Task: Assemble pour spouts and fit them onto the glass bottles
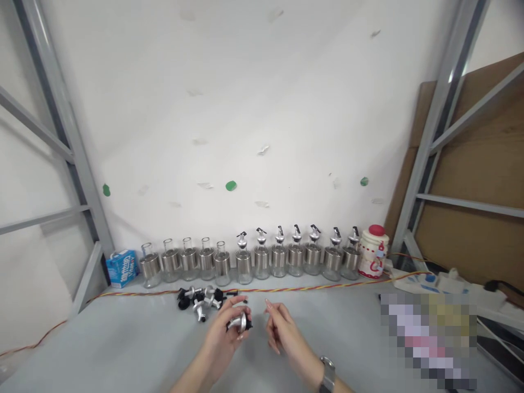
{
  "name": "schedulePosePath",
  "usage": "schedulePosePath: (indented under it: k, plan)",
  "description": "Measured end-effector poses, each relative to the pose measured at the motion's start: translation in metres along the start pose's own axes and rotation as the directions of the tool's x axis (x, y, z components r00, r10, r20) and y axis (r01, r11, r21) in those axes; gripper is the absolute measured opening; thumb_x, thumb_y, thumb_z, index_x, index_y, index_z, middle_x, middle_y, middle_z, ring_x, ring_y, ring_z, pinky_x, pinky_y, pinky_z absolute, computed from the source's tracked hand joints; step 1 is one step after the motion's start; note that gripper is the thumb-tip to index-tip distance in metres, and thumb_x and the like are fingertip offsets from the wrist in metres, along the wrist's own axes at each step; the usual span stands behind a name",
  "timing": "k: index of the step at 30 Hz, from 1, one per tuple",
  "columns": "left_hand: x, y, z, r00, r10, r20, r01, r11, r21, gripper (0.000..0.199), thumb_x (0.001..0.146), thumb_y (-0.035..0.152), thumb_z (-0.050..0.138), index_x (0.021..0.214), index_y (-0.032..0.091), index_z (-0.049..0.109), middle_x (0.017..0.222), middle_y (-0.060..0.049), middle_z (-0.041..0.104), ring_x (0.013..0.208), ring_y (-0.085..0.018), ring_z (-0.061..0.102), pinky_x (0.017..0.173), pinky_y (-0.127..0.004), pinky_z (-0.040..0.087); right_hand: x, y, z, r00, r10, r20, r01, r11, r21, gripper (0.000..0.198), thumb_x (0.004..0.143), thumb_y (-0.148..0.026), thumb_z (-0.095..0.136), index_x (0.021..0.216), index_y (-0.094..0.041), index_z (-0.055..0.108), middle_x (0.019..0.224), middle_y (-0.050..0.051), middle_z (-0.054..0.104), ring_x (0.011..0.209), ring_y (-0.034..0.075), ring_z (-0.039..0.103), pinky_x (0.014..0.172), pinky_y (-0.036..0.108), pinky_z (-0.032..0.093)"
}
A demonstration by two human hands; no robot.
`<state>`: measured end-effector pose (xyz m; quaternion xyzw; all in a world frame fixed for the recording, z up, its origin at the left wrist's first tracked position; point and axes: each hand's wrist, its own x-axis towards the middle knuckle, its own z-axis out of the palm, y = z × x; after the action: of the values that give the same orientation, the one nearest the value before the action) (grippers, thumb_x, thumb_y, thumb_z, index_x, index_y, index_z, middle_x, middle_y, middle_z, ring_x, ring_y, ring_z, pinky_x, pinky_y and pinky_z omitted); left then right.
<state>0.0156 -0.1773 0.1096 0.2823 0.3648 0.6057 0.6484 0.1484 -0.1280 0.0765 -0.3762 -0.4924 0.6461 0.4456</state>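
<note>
Steel and black, a spout (239, 322) was pinched in the left hand (224, 337) at lower centre; the right hand (282, 327) hovered beside it, loosely curled and empty. Loose spouts (200, 299) lay just behind. Fitting was judged under way: an uncapped bottle (221, 263) would be needed next.

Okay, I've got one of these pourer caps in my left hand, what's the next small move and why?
Probably carry the pourer cap in your left hand to the nearest uncapped bottle and seat it. Five bottles on the left stand open, seven already wear pourers, and your right hand is empty to steady the glass.
</note>
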Motion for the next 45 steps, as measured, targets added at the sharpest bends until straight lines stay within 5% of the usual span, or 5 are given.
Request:
schedulePosePath:
  k: [14,23,29,34,45]
  plan:
    - [0.004,0.001,-0.011,0.981,-0.118,0.156,0.132,0.988,-0.078,0.052,0.065,0.000,0.053,0.113,0.019,0.050,0.089,-0.004,0.059,0.078,-0.013,0.056,0.063,-0.024,0.042,0.002,0.006,0.000,1.000,0.001,0.012,0.000,1.000,-0.018,0.048,0.061,-0.065,0.048,0.072,-0.021,0.035,0.033,-0.012,0.035,0.023,0.006,0.030,0.028,0.018,0.023]
    - [0.008,-0.001,-0.013,0.971,-0.170,0.166,0.199,0.964,-0.177,0.031,0.073,0.007,0.049,0.103,0.009,0.057,0.097,-0.011,0.060,0.090,-0.016,0.056,0.075,-0.027,0.044,0.001,0.005,-0.001,1.000,-0.004,0.026,0.004,1.000,-0.008,0.045,0.063,-0.063,0.049,0.071,-0.020,0.035,0.037,-0.011,0.038,0.026,0.005,0.034,0.028,0.017,0.022]
    - [0.013,-0.004,-0.013,0.991,-0.101,0.091,0.118,0.968,-0.220,0.024,0.077,0.017,0.051,0.098,0.006,0.059,0.102,-0.013,0.059,0.104,-0.020,0.051,0.088,-0.030,0.042,-0.002,0.002,0.001,0.998,0.001,0.055,-0.001,1.000,-0.011,0.045,0.064,-0.063,0.047,0.071,-0.020,0.035,0.035,-0.012,0.037,0.026,0.006,0.034,0.029,0.017,0.023]
    - [0.010,-0.002,-0.010,0.979,-0.088,0.184,0.131,0.962,-0.237,0.031,0.081,0.027,0.048,0.101,0.005,0.058,0.108,-0.015,0.057,0.114,-0.023,0.043,0.097,-0.033,0.035,-0.001,0.002,0.000,0.999,-0.014,0.038,0.014,1.000,-0.018,0.045,0.063,-0.063,0.048,0.069,-0.020,0.036,0.035,-0.011,0.036,0.026,0.005,0.033,0.029,0.017,0.021]
    - [0.003,0.005,-0.012,0.963,-0.071,0.260,0.122,0.975,-0.186,0.036,0.076,0.011,0.052,0.112,0.013,0.053,0.101,-0.013,0.061,0.108,-0.024,0.049,0.095,-0.042,0.033,0.000,0.002,0.001,0.999,-0.022,0.025,0.022,1.000,0.001,0.046,0.063,-0.065,0.047,0.069,-0.020,0.036,0.035,-0.011,0.034,0.025,0.006,0.032,0.029,0.018,0.020]
